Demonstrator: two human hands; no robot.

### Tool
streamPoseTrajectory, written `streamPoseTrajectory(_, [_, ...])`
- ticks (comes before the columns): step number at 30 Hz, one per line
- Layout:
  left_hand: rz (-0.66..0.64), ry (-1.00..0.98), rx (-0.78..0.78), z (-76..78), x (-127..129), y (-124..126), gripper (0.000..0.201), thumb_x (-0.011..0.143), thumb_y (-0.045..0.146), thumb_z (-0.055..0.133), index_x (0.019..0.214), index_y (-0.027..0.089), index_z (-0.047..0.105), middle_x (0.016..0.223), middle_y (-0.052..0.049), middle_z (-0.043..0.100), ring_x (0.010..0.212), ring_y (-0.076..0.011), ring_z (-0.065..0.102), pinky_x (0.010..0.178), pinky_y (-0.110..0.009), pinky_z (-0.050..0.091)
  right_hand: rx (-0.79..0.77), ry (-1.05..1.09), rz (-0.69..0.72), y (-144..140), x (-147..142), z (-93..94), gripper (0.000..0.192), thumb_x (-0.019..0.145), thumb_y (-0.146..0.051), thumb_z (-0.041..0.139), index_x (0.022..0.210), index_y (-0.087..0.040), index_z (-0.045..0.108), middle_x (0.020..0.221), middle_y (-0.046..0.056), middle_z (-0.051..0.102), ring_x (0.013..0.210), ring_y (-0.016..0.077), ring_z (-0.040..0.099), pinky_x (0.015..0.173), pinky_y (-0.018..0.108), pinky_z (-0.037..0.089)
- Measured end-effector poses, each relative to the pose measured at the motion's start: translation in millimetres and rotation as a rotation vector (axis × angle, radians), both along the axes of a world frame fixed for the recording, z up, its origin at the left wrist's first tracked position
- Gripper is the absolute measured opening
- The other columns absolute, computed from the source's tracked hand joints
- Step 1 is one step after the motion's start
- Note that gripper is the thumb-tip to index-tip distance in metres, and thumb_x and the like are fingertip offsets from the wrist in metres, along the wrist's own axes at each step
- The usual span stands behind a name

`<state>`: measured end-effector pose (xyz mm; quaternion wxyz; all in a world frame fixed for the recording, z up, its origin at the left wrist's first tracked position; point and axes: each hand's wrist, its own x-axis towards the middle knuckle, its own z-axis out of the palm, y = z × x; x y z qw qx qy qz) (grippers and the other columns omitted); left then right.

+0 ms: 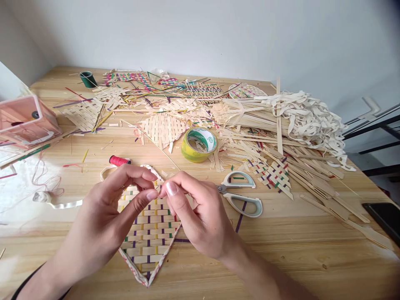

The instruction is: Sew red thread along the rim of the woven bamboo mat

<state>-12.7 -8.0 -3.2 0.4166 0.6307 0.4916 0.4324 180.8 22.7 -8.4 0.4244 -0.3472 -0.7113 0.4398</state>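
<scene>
A woven strip mat (149, 233) with purple, yellow and green strips lies on the table under my hands. White binding wrapped in red thread edges its lower point. Over its upper part, my left hand (117, 208) pinches thumb and forefinger together. My right hand (196, 212) meets it there, thumb pressed on the forefinger. What the fingertips hold is too fine to make out. Just behind the left hand lies a spool of red thread (119, 161). Scissors (240, 193) with white handles rest beside the right hand, their blades hidden behind it.
A roll of yellow tape (195, 154) stands mid-table. Wood strips and woven pieces (162, 127) litter the back, with a bundle of white strips (312, 116) at right. A pink bin (46, 121) is at left, a black phone (384, 221) at the right edge.
</scene>
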Motion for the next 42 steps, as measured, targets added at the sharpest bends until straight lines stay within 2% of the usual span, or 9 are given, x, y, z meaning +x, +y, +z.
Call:
streamPoseTrajectory(32, [-0.006, -0.031, 0.010, 2.0, 1.6, -0.4, 0.008, 0.105, 0.031, 0.068, 0.113, 0.030, 0.068, 0.105, 0.001, 0.072, 0.099, -0.0144, 0.069, 0.089, -0.021, 0.056, 0.014, -0.031, 0.014, 1.0, -0.5, 1.9, 0.028, 0.106, -0.026, 0.051, 0.080, -0.018, 0.060, 0.061, -0.005, 0.046, 0.053, 0.0086, 0.042, 0.051, 0.024, 0.036])
streamPoseTrajectory(42, [-0.019, -0.033, 0.002, 2.0, 2.1, -0.7, 0.008, 0.105, 0.033, 0.067, 0.113, 0.032, 0.067, 0.105, 0.004, 0.071, 0.099, -0.0116, 0.068, 0.089, -0.019, 0.056, 0.018, -0.013, 0.017, 1.1, -0.4, 1.3, 0.030, 0.106, -0.026, 0.052, 0.080, -0.016, 0.063, 0.061, -0.006, 0.046, 0.052, 0.0076, 0.043, 0.050, 0.023, 0.035])
